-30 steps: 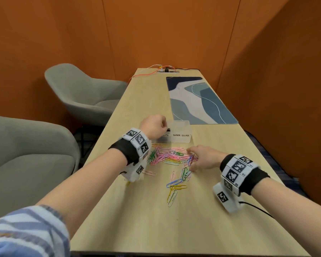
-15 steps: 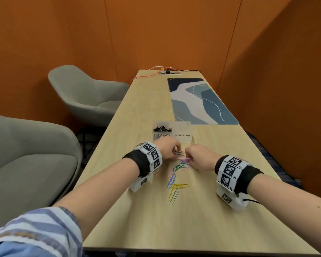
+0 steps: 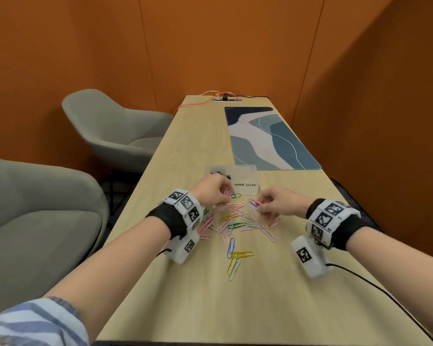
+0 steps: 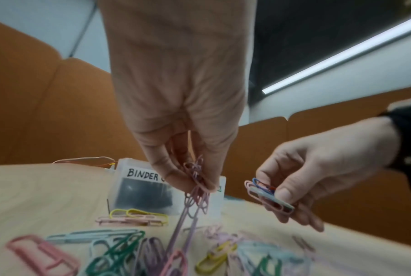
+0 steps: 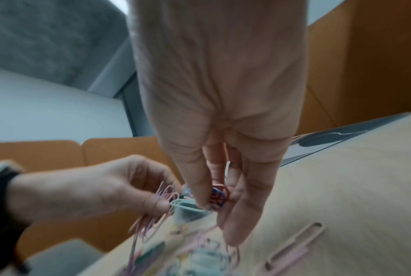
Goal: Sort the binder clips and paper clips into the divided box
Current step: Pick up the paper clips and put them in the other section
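Observation:
Several coloured paper clips [image 3: 238, 222] lie scattered on the wooden table [image 3: 210, 300] in front of a small clear divided box [image 3: 245, 178]. Its left part holds black binder clips [image 4: 142, 194]; the right part is labelled PAPER CLIPS. My left hand [image 3: 214, 192] pinches a bunch of pink paper clips [image 4: 197, 184] just above the pile, some dangling down. My right hand [image 3: 273, 204] pinches a small bunch of pink, blue and pale clips [image 4: 265, 194], a little above the table to the right.
A blue patterned mat [image 3: 268, 138] lies beyond the box on the right. Cables and a socket strip [image 3: 225, 98] sit at the table's far end. Two grey armchairs [image 3: 115, 131] stand on the left. A black cable [image 3: 375, 288] trails from my right wrist.
Both hands have lifted off the pile with clips pinched in them and moved apart. The left hand came back from the box a second ago. The pile now lies spread wider.

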A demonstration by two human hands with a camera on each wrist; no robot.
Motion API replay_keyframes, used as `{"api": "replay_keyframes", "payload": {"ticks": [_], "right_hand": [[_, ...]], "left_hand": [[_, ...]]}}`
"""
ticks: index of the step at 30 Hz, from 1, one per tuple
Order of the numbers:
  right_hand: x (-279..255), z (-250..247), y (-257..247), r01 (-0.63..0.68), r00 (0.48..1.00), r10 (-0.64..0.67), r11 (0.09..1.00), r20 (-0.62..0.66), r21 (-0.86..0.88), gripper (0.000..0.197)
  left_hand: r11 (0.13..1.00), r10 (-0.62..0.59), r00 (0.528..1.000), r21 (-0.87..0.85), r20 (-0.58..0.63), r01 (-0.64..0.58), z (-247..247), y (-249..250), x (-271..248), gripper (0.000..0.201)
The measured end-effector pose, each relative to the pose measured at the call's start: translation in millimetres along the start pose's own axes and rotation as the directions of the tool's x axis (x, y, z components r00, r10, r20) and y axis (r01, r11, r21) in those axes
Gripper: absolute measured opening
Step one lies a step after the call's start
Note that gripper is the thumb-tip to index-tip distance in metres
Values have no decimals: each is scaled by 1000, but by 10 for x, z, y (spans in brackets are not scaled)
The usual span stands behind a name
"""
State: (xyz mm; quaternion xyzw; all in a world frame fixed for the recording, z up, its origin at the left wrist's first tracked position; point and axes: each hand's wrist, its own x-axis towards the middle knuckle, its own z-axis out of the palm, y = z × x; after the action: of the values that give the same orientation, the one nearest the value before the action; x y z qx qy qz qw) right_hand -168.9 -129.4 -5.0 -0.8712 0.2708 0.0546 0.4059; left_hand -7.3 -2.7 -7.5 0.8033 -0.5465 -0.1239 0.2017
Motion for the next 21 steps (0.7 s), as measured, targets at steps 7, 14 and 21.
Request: {"api": "replay_keyframes", "payload": {"ticks": [7, 14, 21], "right_hand": [[269, -341, -239, 24, 993, 16, 945, -121, 325, 5], [754, -362, -472, -86, 943, 37, 987, -330, -136, 20], [656, -321, -385, -24, 924, -63, 975, -378, -221, 24]], "left_hand": [[951, -154, 988, -275, -11, 145, -55, -92, -5, 25], [881, -231, 969, -406, 84, 245, -104, -16, 114, 21], [798, -304, 949, -521, 86, 303, -295, 128, 477, 15]]}}
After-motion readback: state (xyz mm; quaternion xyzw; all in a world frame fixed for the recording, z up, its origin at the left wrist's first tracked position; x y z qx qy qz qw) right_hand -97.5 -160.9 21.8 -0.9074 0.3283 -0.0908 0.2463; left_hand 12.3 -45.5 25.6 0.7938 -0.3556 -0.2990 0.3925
